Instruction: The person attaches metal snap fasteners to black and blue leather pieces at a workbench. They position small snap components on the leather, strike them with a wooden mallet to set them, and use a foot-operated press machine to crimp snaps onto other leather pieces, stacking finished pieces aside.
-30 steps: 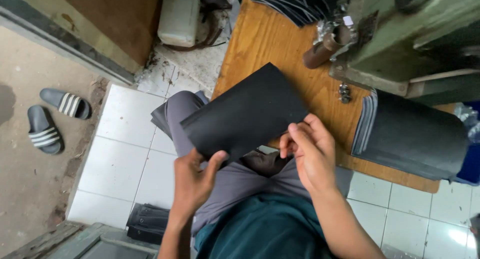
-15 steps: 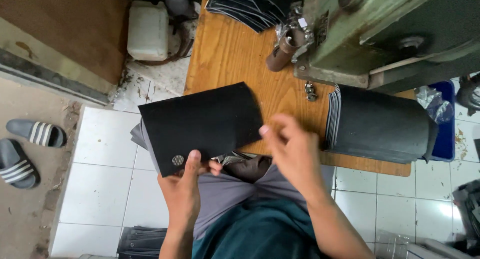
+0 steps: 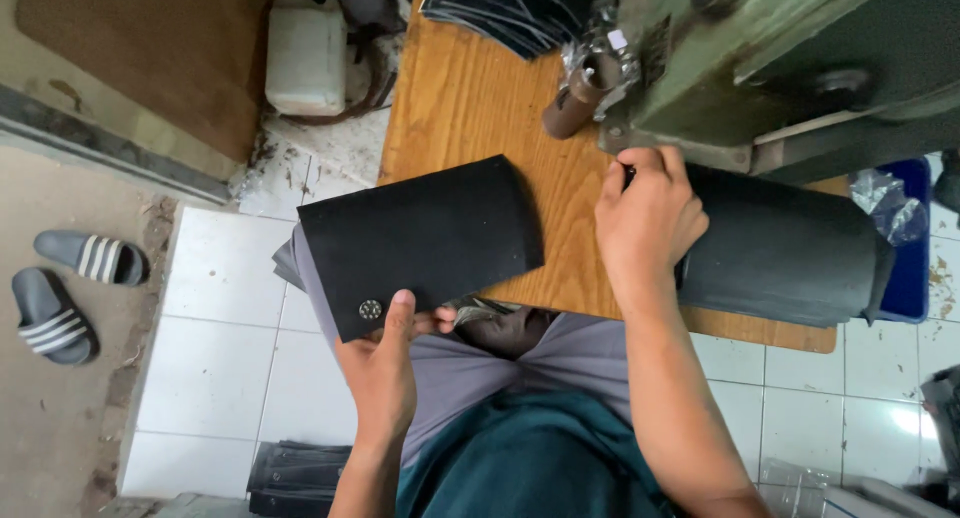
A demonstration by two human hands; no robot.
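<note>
The left hand (image 3: 385,363) had its fingers closed on the near edge of a black leather sheet (image 3: 420,240), the thumb pressed flat on top just beside a small round metal stud (image 3: 371,309) near the sheet's lower corner, the other fingers tucked beneath it. The sheet lay slanted, its far part resting over the edge of the wooden counter (image 3: 470,108) and its near part hanging out above the person's grey-trousered lap (image 3: 560,363). The right hand (image 3: 648,223) was well apart from the sheet, reaching forward on the counter with its fingers curled at the near end of a thick stack of black sheets (image 3: 785,248); whether they actually gripped anything could not be told, since the fingertips were hidden against the base of the green machine (image 3: 760,68). A brown cylindrical part (image 3: 572,103) stood out at the machine's left side. Further back on the counter lay a fanned pile of dark cut pieces (image 3: 510,13). A blue tray (image 3: 915,268) sat just beyond the stack on the right. On the floor to the left stood a white plastic canister (image 3: 307,56), and a pair of grey striped sandals (image 3: 70,293) lay on the bare ground beyond the white tiles (image 3: 215,338).
</note>
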